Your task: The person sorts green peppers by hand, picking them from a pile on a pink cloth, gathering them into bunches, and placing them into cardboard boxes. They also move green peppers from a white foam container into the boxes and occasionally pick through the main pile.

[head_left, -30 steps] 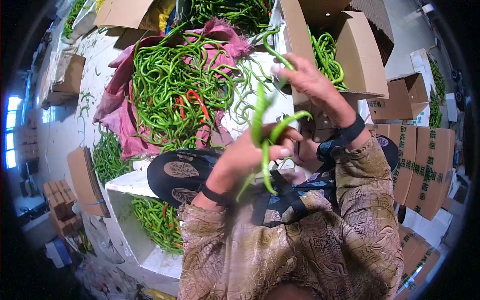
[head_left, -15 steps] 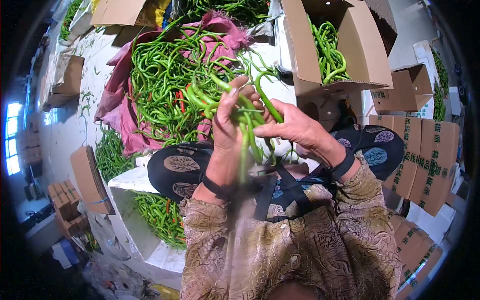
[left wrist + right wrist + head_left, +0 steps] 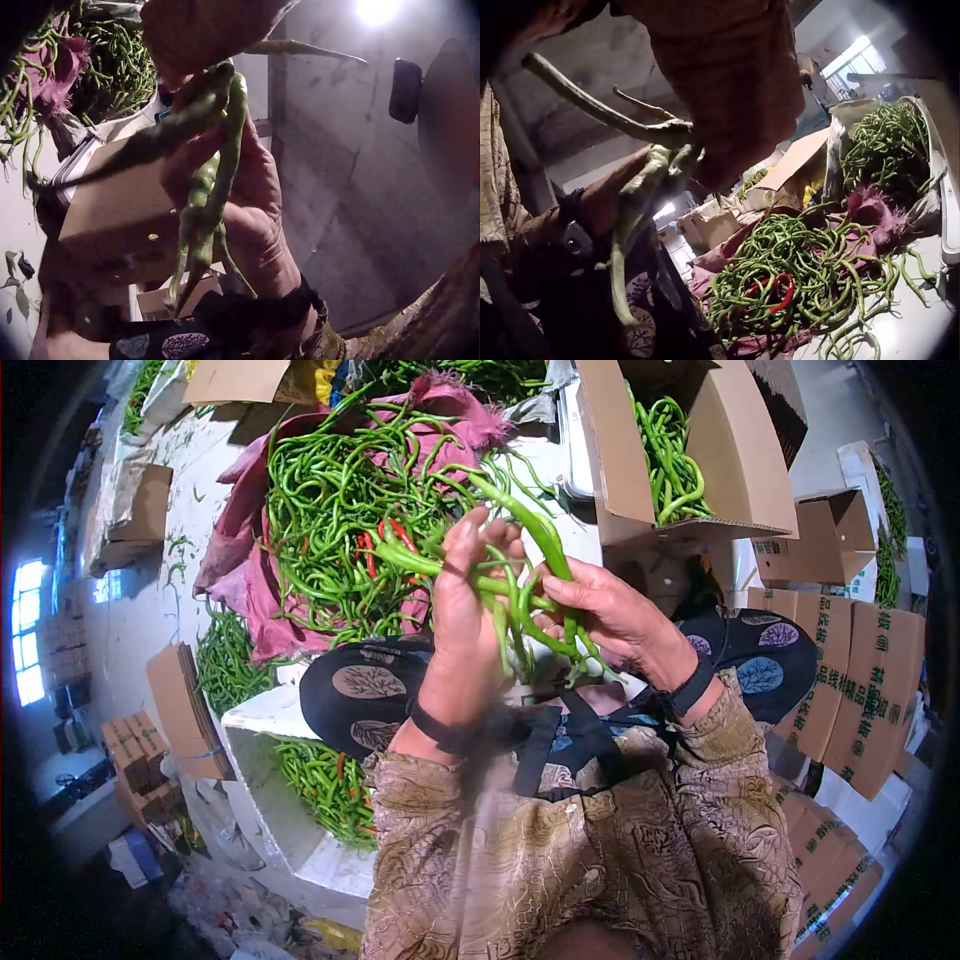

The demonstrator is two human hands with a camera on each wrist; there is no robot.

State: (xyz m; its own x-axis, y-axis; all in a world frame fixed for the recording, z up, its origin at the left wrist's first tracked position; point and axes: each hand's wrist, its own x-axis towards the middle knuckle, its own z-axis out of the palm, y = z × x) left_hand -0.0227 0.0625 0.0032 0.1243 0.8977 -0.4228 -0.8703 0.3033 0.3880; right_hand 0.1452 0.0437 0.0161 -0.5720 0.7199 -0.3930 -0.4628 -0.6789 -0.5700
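In the head view my left hand (image 3: 462,610) is raised over the lap, its fingers curled round several long green chili peppers (image 3: 408,560). Facing it, my right hand (image 3: 625,615) pinches green chili peppers (image 3: 545,535) between thumb and fingers, their lower ends hanging below. The two bunches overlap between the palms. From the left wrist, the right hand (image 3: 259,217) shows behind hanging peppers (image 3: 229,150). In the right wrist view, peppers (image 3: 634,202) hang below the dark, close right hand (image 3: 727,97).
A heap of green peppers (image 3: 340,490) with a few red ones lies on pink cloth (image 3: 225,575) ahead. An open cardboard box (image 3: 745,450) with peppers stands at front right. A white foam box (image 3: 255,790) of peppers is at left. Printed cartons (image 3: 870,690) stand at right.
My right hand came back from near the cardboard box to meet the left hand. The left hand rose and turned palm inward, and the peppers now lie bunched between both hands.
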